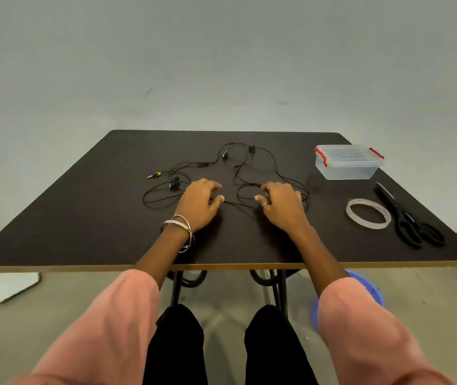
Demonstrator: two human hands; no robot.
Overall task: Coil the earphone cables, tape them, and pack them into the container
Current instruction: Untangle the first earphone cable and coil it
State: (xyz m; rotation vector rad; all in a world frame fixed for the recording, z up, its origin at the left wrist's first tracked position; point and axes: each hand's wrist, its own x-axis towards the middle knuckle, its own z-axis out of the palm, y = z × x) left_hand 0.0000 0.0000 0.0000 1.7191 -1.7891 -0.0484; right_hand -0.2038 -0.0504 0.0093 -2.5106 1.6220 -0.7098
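Observation:
Black earphone cables lie tangled and spread out across the middle of the dark table. A jack plug with a yellow band points left, and earbuds lie near it. My left hand rests on the table among the left loops with its fingers loosely curved. My right hand rests the same way over the right loops. A stretch of cable runs between the two thumbs, and I see no clear pinch on it. A clear plastic container with red clips stands lidded at the far right.
A roll of clear tape lies flat at the right, with black scissors beside it near the table's right edge. The front edge of the table is close to my knees. A blue stool stands under the table at the right.

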